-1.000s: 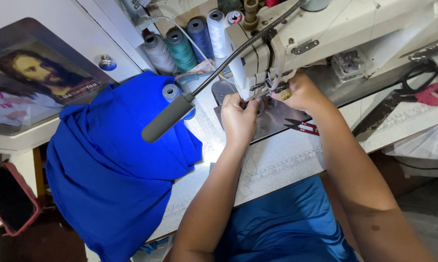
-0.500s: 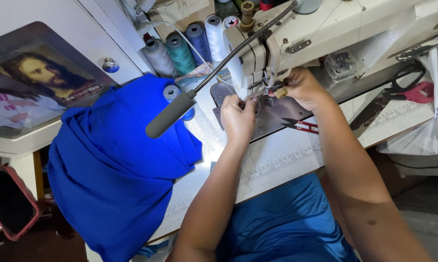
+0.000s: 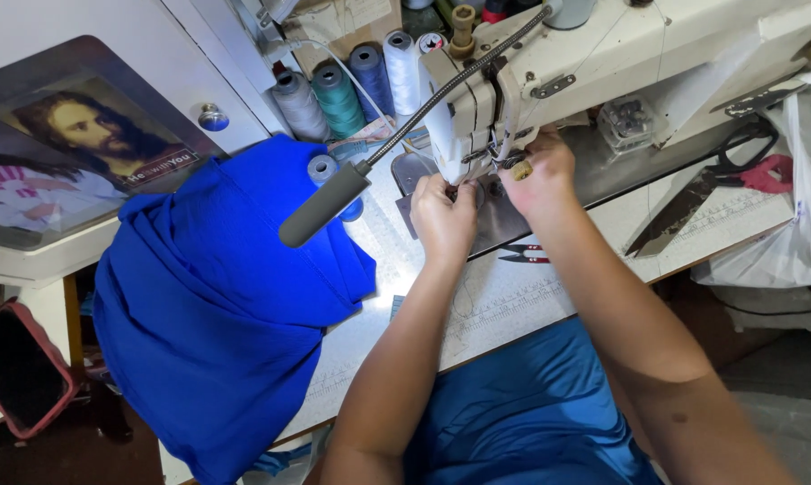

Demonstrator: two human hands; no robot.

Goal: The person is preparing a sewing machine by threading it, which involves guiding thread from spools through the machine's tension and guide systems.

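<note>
Overhead view of a sewing table (image 3: 513, 301) bearing a cream sewing machine (image 3: 621, 54). Left hand (image 3: 443, 216) and right hand (image 3: 538, 175) raised together at the needle area (image 3: 482, 171) under the machine's head, just above the metal plate (image 3: 504, 220). Left fingertips curled and pressed together beside the needle, right fingertips pinched close at the same spot; whatever is pinched, perhaps thread, too fine to tell. Gooseneck lamp (image 3: 324, 205) slanting across from the machine, its grey head hanging over the table's left part. Heap of blue cloth (image 3: 217, 296) draped over the table's left edge, well apart from both hands. Row of thread cones (image 3: 351, 85) in grey, teal, blue and white behind the lamp. Small snips (image 3: 524, 254) lying on the table just below the right wrist. Large scissors (image 3: 720, 180) with red-lined handles resting to the right, near a white plastic bag (image 3: 796, 242). Framed picture (image 3: 73, 153) on a shelf at the far left.
</note>
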